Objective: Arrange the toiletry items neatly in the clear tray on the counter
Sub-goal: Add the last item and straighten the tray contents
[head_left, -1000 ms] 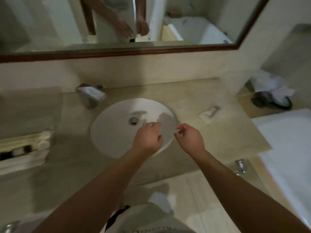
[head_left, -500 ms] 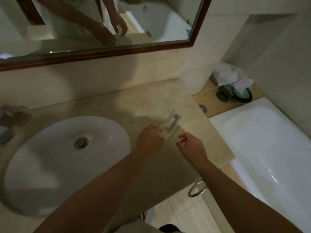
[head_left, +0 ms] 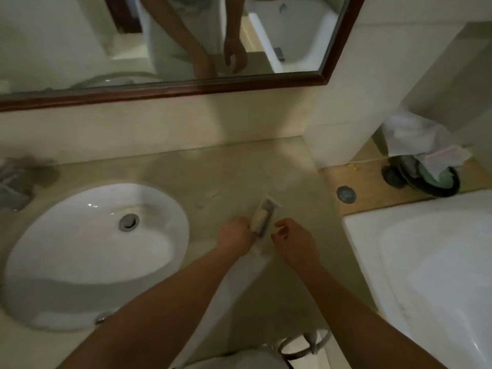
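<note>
Both forearms are reaching in from the bottom of the frame. Left hand (head_left: 234,239) is curling closed, gripping the near end of a small clear tray (head_left: 264,218) with a pale item inside, at centre frame over the counter (head_left: 239,171). Right hand (head_left: 291,239) is hovering just beside it, fingers (head_left: 279,225) loosely open, holding nothing.

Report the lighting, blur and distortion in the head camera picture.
Head view: dim, yellowish light; wide-angle bending curves the mirror frame and counter edge; motion blur smears the left hand, the small tray it grips and the faucet; glare spots on the sink; right hand soft, open.
</note>
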The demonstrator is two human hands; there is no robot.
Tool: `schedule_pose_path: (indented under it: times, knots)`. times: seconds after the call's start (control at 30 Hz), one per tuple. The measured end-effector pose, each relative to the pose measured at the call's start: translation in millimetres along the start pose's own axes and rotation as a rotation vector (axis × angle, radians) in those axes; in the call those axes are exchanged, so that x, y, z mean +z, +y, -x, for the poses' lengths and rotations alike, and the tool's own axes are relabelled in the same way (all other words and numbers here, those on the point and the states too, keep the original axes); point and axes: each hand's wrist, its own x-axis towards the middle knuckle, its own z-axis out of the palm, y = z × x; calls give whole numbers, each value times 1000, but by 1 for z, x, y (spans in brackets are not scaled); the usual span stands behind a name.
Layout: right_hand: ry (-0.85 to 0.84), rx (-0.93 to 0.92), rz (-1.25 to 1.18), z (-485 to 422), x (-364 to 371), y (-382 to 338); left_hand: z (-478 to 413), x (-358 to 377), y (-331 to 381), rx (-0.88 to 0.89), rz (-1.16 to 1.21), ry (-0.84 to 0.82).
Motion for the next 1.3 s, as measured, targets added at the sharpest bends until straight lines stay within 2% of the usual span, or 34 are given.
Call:
schedule_pose_path:
  times: [0.1,0.23,0.33,0.43,0.5,0.7,0.87,0.97,1.13,1.3]
  knots:
    - [-80,-77,29,-11,-3,-5,19,-2,1,-50,236,21]
    - [-152,-165,-15,-11,2,-31,55,-18,-4,-56,373,237]
    - [-222,-105,-223,2,17,-63,91,-34,-19,-35,276,385]
    - [-426,48,-469,21,36,-103,128,-45,-46,52,88,562]
    - [-525,19,-453,38,53,-129,153,-52,-72,61,53,607]
    - [-639,-130,-317,122,138,-217,254,-68,-188,78,206,752]
    - [-723,-217,-248,212,231,-288,350,-72,-301,-155,406,989]
    - [-783,-252,-203,253,273,-326,392,-72,-365,-348,565,1049]
    - [-795,-321,-184,277,334,-379,424,-73,-444,-500,701,1048]
    - [-753,-421,-128,262,387,-433,412,-86,-501,-573,687,968]
